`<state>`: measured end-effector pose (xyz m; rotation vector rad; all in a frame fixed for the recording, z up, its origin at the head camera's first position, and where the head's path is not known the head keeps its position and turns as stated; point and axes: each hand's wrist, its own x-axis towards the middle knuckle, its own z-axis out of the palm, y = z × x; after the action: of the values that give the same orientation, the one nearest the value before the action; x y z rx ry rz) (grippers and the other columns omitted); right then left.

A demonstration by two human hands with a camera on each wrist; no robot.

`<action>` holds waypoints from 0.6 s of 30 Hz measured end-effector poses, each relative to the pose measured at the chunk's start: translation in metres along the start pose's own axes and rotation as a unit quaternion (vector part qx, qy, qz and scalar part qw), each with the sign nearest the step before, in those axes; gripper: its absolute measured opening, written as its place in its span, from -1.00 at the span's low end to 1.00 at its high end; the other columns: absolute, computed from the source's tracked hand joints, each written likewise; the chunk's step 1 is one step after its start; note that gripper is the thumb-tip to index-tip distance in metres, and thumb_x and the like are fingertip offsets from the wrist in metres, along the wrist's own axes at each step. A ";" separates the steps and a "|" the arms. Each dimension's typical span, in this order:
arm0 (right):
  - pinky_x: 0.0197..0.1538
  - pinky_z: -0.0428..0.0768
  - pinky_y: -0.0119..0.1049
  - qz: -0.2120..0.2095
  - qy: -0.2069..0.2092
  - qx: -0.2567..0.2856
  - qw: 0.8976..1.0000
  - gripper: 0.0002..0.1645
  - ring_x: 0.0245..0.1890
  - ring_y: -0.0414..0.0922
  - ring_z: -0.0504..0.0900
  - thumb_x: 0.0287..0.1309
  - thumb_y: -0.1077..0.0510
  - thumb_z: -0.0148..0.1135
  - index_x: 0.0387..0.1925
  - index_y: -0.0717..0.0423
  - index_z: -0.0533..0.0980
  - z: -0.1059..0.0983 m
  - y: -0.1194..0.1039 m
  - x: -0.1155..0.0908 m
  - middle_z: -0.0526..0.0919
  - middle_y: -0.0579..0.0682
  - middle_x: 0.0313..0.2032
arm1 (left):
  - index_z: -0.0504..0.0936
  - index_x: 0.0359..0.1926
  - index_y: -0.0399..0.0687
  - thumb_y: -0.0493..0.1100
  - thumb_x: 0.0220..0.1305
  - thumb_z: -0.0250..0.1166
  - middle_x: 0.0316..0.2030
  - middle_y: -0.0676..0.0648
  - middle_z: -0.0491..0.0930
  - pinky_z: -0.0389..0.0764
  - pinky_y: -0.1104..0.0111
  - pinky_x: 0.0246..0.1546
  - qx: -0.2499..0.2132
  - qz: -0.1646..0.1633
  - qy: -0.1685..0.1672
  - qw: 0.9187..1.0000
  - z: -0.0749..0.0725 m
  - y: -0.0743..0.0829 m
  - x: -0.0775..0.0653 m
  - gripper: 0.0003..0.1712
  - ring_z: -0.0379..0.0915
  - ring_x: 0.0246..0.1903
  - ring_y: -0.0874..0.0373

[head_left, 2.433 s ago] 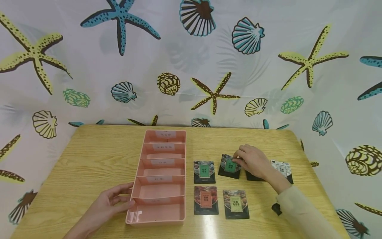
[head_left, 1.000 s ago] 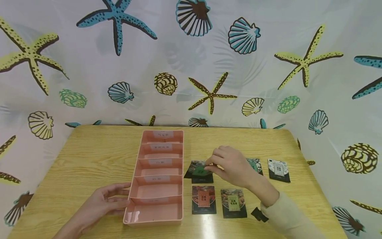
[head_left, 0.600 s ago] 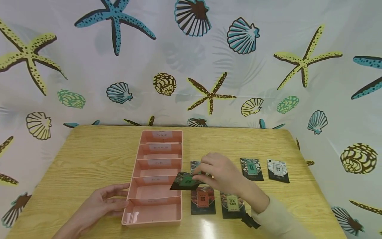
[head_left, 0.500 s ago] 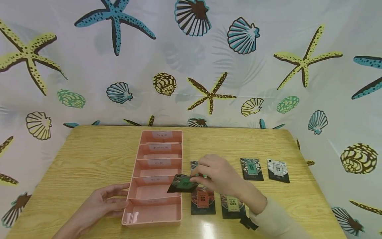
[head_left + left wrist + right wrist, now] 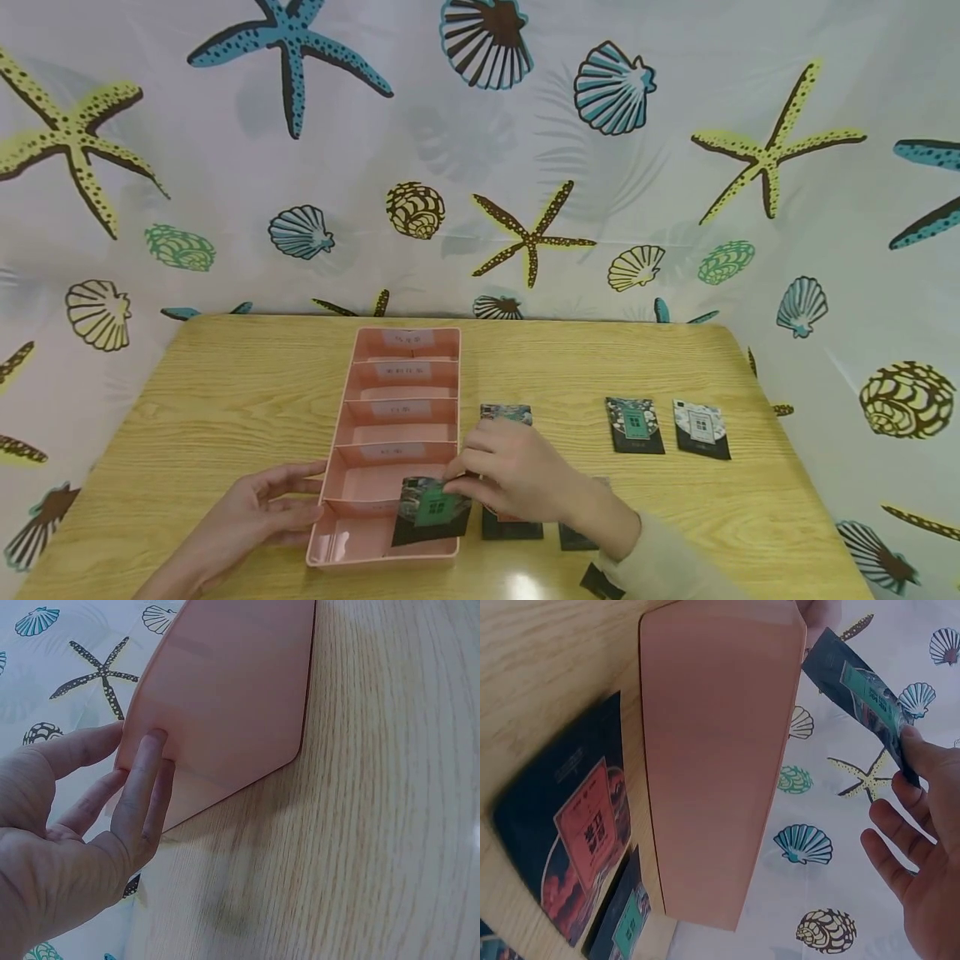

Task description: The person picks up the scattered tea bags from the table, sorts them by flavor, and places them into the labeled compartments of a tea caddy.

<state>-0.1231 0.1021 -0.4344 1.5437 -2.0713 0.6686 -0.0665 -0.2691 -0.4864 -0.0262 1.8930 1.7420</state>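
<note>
A pink divided box (image 5: 405, 560), with paper labels in its compartments, stands on the table. My left hand (image 5: 258, 508) holds its left wall near the front; in the left wrist view, fingers (image 5: 139, 787) press the outer wall and other fingertips reach the rim. My right hand (image 5: 517, 471) pinches a green-labelled black tea sachet (image 5: 432, 512) by its edge. The sachet is tilted above the front compartment, overlapping its right rim. Beneath the right hand, partly hidden, lie another green-labelled sachet (image 5: 506, 412), a red-labelled sachet (image 5: 585, 825) and a dark sachet (image 5: 577, 537).
Right of the hand lie a teal-labelled sachet (image 5: 635, 425) and a white-labelled sachet (image 5: 701, 428). A small black piece (image 5: 602, 582) hangs by the right cuff. A curtain (image 5: 480, 150) printed with starfish and shells hangs behind the wooden table (image 5: 247, 375).
My right hand has picked up the green-labelled sachet and carried it left and toward the front, over the box. The left hand has stayed at the box's left side.
</note>
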 end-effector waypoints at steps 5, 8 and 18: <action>-0.22 0.53 -0.57 -0.010 -0.007 0.004 1.000 -0.88 -0.43 -0.35 0.52 0.24 -0.01 0.53 -0.28 -0.10 0.72 0.007 -0.005 0.005 0.70 -0.25 -0.38 | 0.18 0.58 -0.40 -0.20 0.49 0.33 0.15 0.01 0.60 0.82 0.22 -0.02 0.011 0.004 0.006 1.000 0.002 0.000 0.000 -0.18 0.72 0.03 0.22; -0.26 0.48 -0.57 -0.023 -0.012 0.005 1.000 -0.87 -0.44 -0.34 0.48 0.26 -0.01 0.52 -0.30 -0.10 0.72 0.013 -0.006 0.008 0.68 -0.25 -0.39 | 0.18 0.58 -0.39 -0.19 0.49 0.34 0.16 0.00 0.61 0.82 0.22 -0.02 0.015 -0.001 0.010 1.000 0.001 0.001 0.000 -0.17 0.72 0.01 0.23; -0.19 0.50 -0.61 -0.026 -0.057 0.016 0.998 -0.87 -0.35 -0.37 0.56 0.36 -0.07 0.43 -0.27 -0.16 0.71 0.035 -0.013 0.005 0.70 -0.30 -0.34 | 0.22 0.57 -0.39 -0.19 0.48 0.34 0.13 0.04 0.62 0.82 0.23 -0.03 0.013 0.004 0.007 1.000 0.001 0.000 0.000 -0.20 0.73 0.01 0.23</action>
<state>-0.1143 0.0733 -0.4568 1.6847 -2.1041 0.6097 -0.0656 -0.2686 -0.4866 -0.0215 1.9280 1.7282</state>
